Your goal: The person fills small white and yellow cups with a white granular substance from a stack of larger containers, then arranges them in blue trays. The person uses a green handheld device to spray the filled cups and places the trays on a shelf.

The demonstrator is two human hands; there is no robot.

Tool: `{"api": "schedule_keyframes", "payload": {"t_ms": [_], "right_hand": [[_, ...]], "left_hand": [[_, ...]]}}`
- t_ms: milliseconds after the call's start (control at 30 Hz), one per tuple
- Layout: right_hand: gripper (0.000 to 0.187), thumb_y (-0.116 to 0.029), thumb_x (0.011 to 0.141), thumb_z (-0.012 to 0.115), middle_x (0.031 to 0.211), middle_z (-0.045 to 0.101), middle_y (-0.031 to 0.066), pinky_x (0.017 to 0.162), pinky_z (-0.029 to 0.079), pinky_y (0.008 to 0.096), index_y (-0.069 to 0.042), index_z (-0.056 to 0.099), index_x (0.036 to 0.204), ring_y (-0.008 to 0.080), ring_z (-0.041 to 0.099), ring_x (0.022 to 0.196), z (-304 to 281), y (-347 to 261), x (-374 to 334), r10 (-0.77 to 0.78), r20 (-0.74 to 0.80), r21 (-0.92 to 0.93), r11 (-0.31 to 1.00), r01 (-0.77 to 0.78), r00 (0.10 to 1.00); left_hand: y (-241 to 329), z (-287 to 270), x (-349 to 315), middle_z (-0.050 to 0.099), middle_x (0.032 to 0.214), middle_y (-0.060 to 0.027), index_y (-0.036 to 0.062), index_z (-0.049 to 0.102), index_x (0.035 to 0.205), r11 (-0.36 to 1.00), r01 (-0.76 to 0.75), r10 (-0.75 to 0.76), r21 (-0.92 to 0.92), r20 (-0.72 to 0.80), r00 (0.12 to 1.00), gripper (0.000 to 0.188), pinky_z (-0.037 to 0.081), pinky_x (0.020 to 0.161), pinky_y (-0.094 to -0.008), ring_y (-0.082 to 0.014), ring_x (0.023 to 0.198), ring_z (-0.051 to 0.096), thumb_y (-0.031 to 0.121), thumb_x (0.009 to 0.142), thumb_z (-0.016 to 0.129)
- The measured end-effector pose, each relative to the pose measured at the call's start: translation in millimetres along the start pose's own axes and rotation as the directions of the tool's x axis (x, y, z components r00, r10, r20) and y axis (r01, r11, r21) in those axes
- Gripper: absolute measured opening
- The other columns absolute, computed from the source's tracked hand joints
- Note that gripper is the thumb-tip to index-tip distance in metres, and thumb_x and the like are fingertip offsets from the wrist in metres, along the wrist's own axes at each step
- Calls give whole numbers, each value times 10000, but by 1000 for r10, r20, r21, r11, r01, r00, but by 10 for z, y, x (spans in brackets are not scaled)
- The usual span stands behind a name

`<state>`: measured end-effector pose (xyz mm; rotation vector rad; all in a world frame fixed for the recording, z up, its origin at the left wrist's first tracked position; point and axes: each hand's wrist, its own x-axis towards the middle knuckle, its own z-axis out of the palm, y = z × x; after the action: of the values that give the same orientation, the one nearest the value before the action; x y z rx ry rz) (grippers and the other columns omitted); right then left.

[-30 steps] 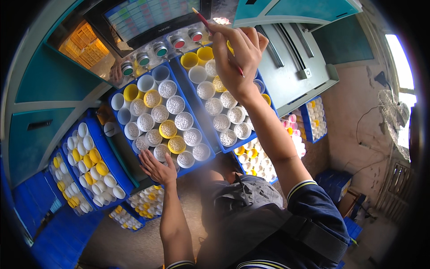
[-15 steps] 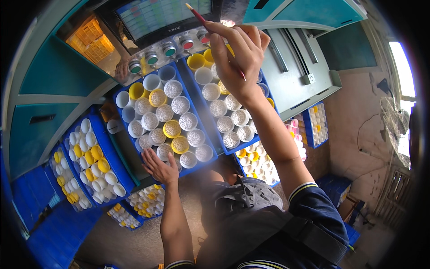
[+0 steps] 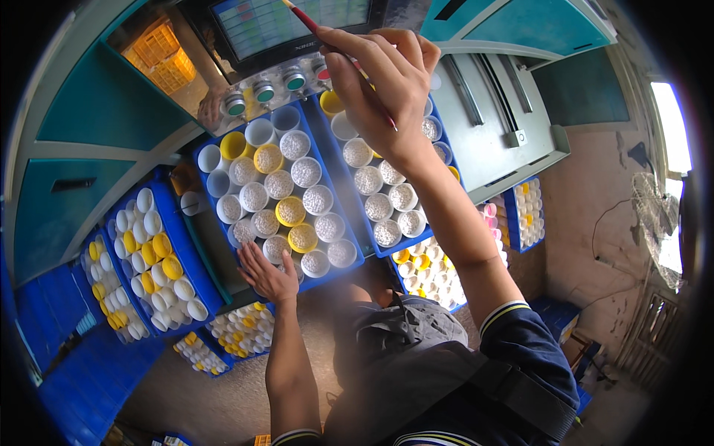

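My right hand (image 3: pixel 387 85) is raised over the right blue tray (image 3: pixel 407 244), in front of the screen. It pinches a slim red stick (image 3: pixel 303 18) with a pale tip, like a paintbrush; that tip overlaps the screen's lower part, and I cannot tell whether it touches. Fingers stretched out, my left hand (image 3: pixel 269 276) lies at the near left corner of the left blue tray (image 3: pixel 327 278), against the nearest cups. Most white and yellow cups (image 3: pixel 290 211) in this tray hold small white pellets; several at its far left look empty. My right hand hides some cups of the right tray.
Beyond the trays, green and red push buttons (image 3: pixel 265 91) line a panel below the screen (image 3: pixel 297 30). Blue crates of cups (image 3: pixel 160 256) stand at the left, and more cups (image 3: pixel 428 271) sit lower by my right forearm. A grey machine bed (image 3: pixel 498 111) lies at the right.
My right hand has moved left with the red stick, which now points farther across the screen. The view has shifted slightly. My left hand stays at the tray's corner.
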<state>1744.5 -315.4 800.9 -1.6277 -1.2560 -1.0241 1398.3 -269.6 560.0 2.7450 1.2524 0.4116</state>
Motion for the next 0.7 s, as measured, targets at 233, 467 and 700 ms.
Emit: {"api": "schedule_keyframes", "payload": {"t_ms": [233, 467, 700], "right_hand": [[155, -110, 817, 719, 751, 642, -21, 799, 312, 364, -137, 730, 970, 151, 567, 788, 19, 13, 27, 39, -106, -94, 994, -49, 994], [177, -168, 827, 741, 756, 638, -19, 793, 319, 367, -133, 730, 1001, 158, 570, 800, 98, -50, 81, -60, 7, 9, 998, 60, 998], [174, -151, 815, 733, 757, 643, -15, 799, 321, 375, -128, 731, 987, 156, 576, 794, 195, -171, 71, -36, 10, 36, 999, 36, 999]], "left_hand": [[0, -12, 0, 343, 1566, -184, 37, 335, 1516, 1000, 8, -8, 16, 14, 1000, 764, 212, 1177, -587, -376, 1471, 296, 449, 923, 584], [11, -25, 10, 341, 1568, -186, 30, 338, 1513, 1000, 2, -3, 10, 11, 1000, 760, 216, 1176, -588, -378, 1467, 304, 442, 924, 587], [17, -37, 15, 342, 1569, -188, 25, 341, 1510, 1000, 2, -2, 11, 11, 1000, 761, 216, 1177, -585, -379, 1468, 302, 438, 922, 591]]}}
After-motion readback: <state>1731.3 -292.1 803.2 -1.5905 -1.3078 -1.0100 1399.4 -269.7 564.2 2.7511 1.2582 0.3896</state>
